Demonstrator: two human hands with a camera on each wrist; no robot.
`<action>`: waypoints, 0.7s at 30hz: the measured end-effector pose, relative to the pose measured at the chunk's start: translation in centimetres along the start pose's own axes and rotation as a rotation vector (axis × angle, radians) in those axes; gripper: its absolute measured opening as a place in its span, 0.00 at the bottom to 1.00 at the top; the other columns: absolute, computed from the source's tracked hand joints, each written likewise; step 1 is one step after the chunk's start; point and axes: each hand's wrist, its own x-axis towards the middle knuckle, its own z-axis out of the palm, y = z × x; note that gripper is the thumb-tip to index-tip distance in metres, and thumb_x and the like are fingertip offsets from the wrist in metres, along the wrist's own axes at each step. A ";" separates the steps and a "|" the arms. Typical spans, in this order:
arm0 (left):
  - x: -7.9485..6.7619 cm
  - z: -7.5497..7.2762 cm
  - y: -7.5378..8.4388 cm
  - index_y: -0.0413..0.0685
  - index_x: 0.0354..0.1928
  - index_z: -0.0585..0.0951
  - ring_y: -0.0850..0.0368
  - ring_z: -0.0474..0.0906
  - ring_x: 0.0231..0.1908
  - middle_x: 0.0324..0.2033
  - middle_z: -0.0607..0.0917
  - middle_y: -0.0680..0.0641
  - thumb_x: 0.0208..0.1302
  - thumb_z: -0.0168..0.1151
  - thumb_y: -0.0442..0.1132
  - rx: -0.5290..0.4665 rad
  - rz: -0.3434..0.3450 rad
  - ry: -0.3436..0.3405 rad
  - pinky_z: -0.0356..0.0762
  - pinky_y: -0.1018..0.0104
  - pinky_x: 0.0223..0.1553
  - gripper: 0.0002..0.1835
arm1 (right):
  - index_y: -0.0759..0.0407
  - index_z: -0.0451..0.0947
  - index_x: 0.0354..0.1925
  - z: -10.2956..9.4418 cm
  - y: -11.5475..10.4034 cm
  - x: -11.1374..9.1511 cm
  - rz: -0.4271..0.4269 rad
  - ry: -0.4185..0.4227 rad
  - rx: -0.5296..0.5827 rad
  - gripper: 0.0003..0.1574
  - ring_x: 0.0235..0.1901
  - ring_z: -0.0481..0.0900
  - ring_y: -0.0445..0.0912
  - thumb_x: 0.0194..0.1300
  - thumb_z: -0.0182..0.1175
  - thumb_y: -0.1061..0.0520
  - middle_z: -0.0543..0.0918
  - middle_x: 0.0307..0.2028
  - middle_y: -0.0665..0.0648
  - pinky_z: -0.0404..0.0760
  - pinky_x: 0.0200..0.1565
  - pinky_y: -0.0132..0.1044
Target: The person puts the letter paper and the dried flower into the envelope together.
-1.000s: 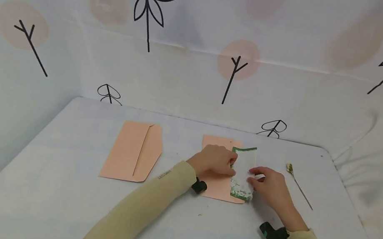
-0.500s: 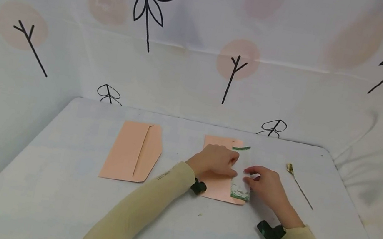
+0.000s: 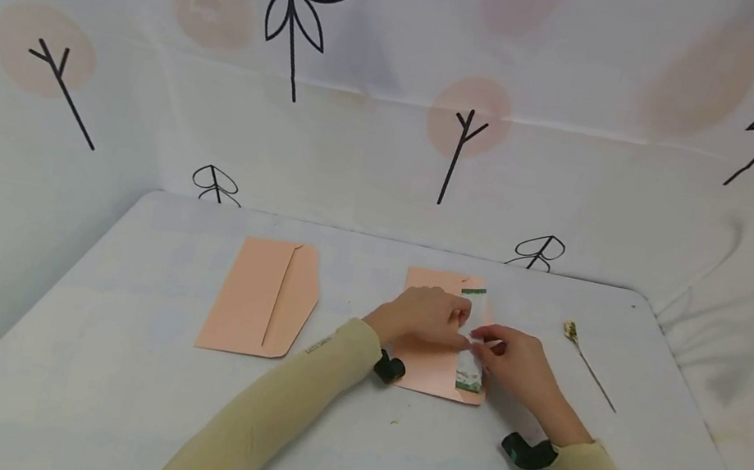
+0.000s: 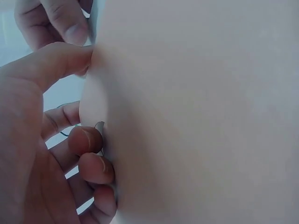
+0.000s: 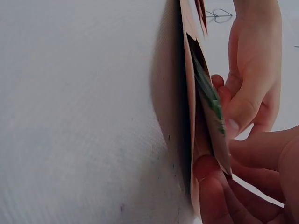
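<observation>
The right-hand peach envelope [image 3: 425,372] has a white card with green edging [image 3: 468,379] partly inside its opening. My left hand [image 3: 429,315] lies over the envelope and grips its edge at the opening; in the left wrist view, the thumb [image 4: 58,65] is on one side and curled fingers come round the edge. My right hand [image 3: 521,369] pinches the card's outer edge from the right. Seen from the right wrist, the envelope mouth gapes beside the card's green end [image 5: 212,105]. The card's inner part is hidden inside the envelope.
Another peach envelope [image 3: 254,298] lies on the left of the white table [image 3: 97,388], its pointed flap to the right. A thin stem with a yellowish head [image 3: 590,366] lies right of my right hand. Patterned white cloth [image 3: 374,160] rises behind the table.
My right hand has moved left with the card, and a narrower strip of it shows outside the envelope. The envelope has shifted slightly right. My left hand has stayed nearly in place.
</observation>
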 end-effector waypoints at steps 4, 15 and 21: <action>-0.1 -0.1 0.1 0.63 0.35 0.74 0.62 0.72 0.24 0.22 0.75 0.58 0.59 0.65 0.61 -0.013 -0.001 -0.003 0.64 0.67 0.25 0.15 | 0.64 0.77 0.55 0.0 0.0 0.1 -0.009 0.032 0.011 0.18 0.32 0.81 0.47 0.70 0.60 0.59 0.83 0.43 0.62 0.79 0.32 0.39; -0.3 -0.2 0.0 0.63 0.37 0.74 0.62 0.72 0.25 0.22 0.75 0.58 0.59 0.67 0.59 -0.080 0.008 -0.016 0.64 0.68 0.24 0.14 | 0.63 0.71 0.64 -0.1 0.1 0.1 0.019 0.111 0.064 0.30 0.32 0.79 0.49 0.66 0.66 0.60 0.78 0.51 0.66 0.78 0.27 0.37; -0.3 -0.1 -0.1 0.63 0.38 0.75 0.62 0.71 0.26 0.21 0.74 0.57 0.59 0.67 0.59 -0.096 -0.001 -0.021 0.62 0.68 0.24 0.15 | 0.63 0.72 0.63 0.1 0.5 0.3 0.026 0.107 0.080 0.29 0.35 0.81 0.50 0.65 0.67 0.59 0.78 0.49 0.65 0.78 0.29 0.37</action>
